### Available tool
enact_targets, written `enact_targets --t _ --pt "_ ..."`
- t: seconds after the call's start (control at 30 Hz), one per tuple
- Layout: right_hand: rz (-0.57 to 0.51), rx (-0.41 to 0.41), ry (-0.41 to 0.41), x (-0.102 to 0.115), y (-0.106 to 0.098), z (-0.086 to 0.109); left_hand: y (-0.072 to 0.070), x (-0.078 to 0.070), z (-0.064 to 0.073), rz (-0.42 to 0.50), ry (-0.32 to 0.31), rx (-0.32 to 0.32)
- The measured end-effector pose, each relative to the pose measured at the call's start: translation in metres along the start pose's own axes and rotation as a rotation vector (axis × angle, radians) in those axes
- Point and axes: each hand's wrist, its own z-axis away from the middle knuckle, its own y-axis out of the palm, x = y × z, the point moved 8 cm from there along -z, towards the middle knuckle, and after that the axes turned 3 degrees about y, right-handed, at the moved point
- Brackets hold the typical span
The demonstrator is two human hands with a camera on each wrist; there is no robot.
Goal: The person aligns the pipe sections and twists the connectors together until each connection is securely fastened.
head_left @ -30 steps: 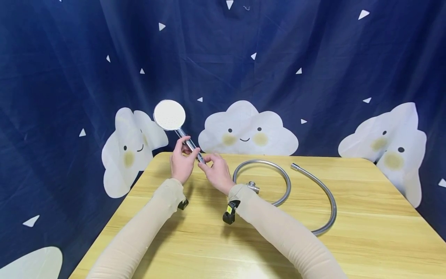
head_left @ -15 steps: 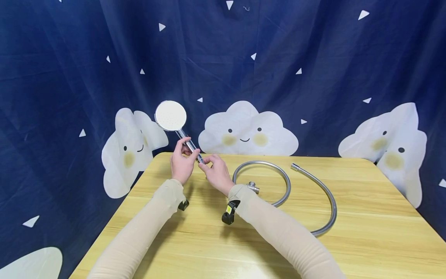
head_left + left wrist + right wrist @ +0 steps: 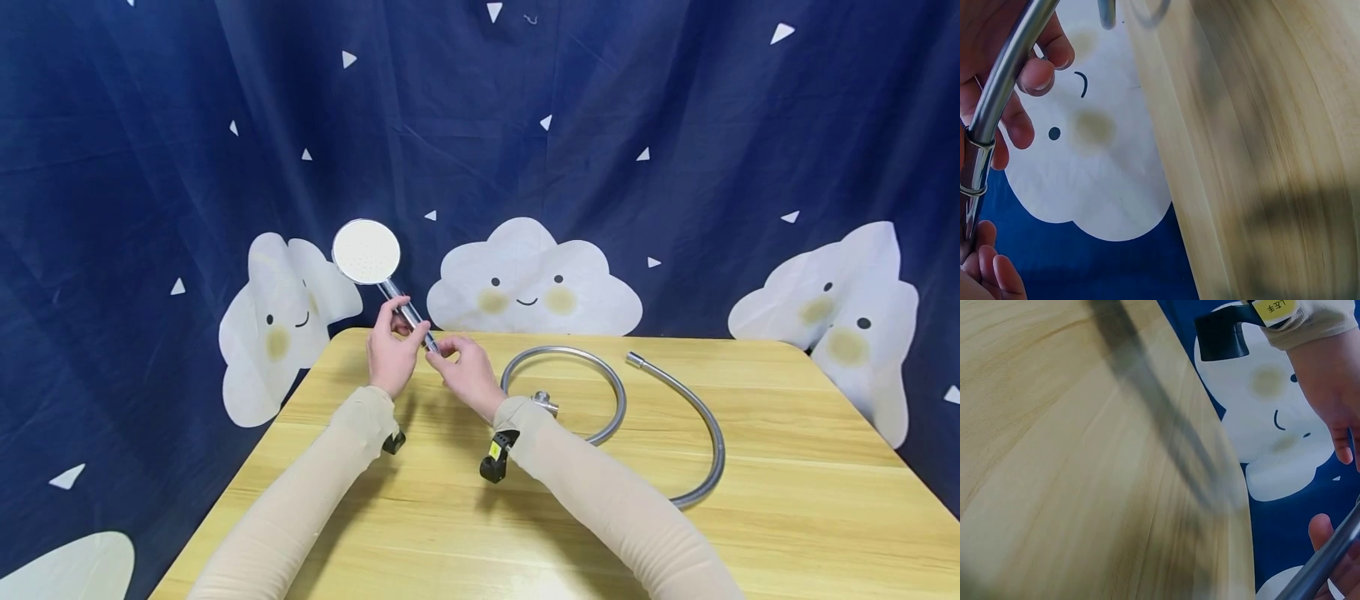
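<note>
My left hand (image 3: 392, 354) pinches the chrome handle of a hand shower head (image 3: 366, 252), whose round white face tilts up to the left. At the handle's lower end my right hand (image 3: 471, 372) curls its thumb and fingers round the end of a grey metal shower hose (image 3: 1007, 75). In the left wrist view, the ringed hose end lines up with the handle; the exact seam is hard to make out. From the right hand the shower hose (image 3: 1319, 565) runs off, seen at the right wrist view's lower corner. Fingers partly hide the joint in the head view.
More hose (image 3: 618, 392) loops on the wooden table (image 3: 810, 467), partly under the right forearm. A free metal hose end (image 3: 636, 358) lies toward the back. Inside the loop sits a small chrome fitting (image 3: 545, 403). Behind the table hangs a blue curtain (image 3: 465, 108) with clouds.
The shower head has shifted very slightly, ending a little lower. My right fingers have moved a little at the handle's lower end. My left hand keeps its hold; the hose on the table lies still.
</note>
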Motion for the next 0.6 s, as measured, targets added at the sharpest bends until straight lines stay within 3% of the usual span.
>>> enact_targets --t 0.6 --pt "0.102 0.004 -0.01 0.0 -0.008 0.004 0.003 0.013 0.0 -0.011 -0.043 0.044"
